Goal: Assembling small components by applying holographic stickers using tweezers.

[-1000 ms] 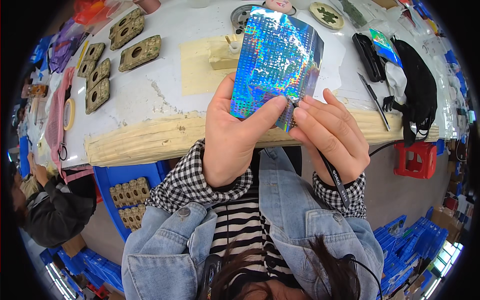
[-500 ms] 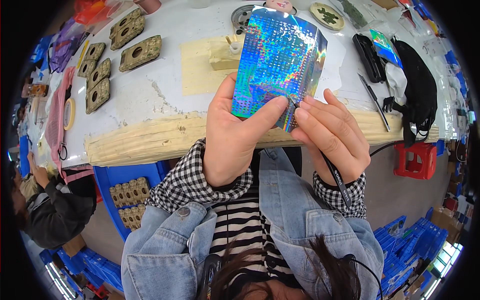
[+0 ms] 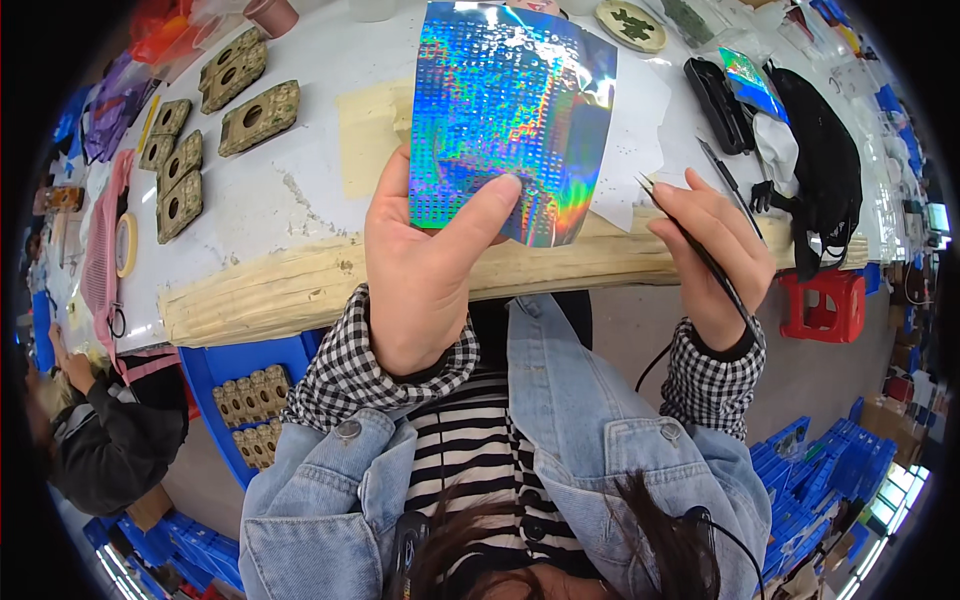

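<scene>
Shiny sheet: we see it raised above the near edge of the white table [image 3: 325, 60]; this shiny sheet [image 3: 510, 110] is blue and rainbow-coloured, covered with rows of small marks.
Left hand: our left hand [image 3: 425, 245] grips the sheet at its lower part, thumb pressed on the front; the fingers behind are mostly hidden.
Right hand: our right hand [image 3: 715, 250] pinches the black tweezers [image 3: 712, 265] between thumb and fingers; their tips stand slightly apart, beside the sheet and not touching it.
Sheet handling: we judge it very light, thin and flexible, a little slippery, and easy to crease.
Sheet hold: we think the lower edge is the good place, with light thumb pressure.
Counted in hands: one sheet, one pair of tweezers.
Counted on table: seven camouflage pieces [image 3: 280, 112], if we take one dark hole for each; one tape roll [image 3: 126, 247]; one black case [image 3: 718, 105]; one round dish [image 3: 656, 40].
Counted below: one blue tray [image 3: 225, 358], one red stool [image 3: 822, 305]; the tray's small pieces [image 3: 250, 397] lie in two rows, their number we cannot tell.
</scene>
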Demonstrator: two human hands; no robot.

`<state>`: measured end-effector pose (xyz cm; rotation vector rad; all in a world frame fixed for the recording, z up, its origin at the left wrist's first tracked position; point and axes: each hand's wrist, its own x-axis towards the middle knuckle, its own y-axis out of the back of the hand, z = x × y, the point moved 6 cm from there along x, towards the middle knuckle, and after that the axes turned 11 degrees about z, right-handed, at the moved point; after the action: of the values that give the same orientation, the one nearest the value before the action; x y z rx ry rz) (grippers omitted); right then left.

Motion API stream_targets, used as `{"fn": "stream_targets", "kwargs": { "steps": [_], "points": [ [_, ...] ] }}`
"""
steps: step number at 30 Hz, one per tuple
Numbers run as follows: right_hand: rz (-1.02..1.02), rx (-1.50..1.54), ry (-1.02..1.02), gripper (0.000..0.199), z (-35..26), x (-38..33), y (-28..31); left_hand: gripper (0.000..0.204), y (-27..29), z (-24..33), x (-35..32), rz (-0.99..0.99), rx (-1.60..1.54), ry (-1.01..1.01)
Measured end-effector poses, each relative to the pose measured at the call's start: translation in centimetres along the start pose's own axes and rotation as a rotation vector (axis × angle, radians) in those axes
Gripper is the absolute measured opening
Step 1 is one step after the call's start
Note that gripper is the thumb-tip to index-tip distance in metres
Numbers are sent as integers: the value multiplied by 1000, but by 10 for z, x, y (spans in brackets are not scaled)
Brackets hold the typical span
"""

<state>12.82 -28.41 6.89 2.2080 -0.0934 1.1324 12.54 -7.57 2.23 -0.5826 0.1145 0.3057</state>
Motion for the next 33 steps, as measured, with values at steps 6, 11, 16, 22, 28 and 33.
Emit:
{"fn": "stream_targets", "kwargs": {
  "steps": [6, 11, 16, 22, 28, 33],
  "points": [
    [-208, 61, -123, 22, 30, -1, -13, 32, 1, 0, -1, -3, 2, -17],
    [-253, 76, -132, 22, 34, 1, -16, 33, 3, 0, 0, -3, 1, -23],
    [-323, 63, -79, 19, 32, 4, -18, 33, 3, -1, -1, -8, 5, -12],
    [-428, 88, -43, 16, 27, 7, -24, 33, 5, 0, -1, -7, -11, -13],
    [-386, 142, -196, 17, 35, 4, -16, 34, 6, -1, -1, 0, -16, -2],
    [-233, 217, -292, 16, 34, 6, -3, 34, 6, -2, -2, 0, -9, 2]
  ]
}}
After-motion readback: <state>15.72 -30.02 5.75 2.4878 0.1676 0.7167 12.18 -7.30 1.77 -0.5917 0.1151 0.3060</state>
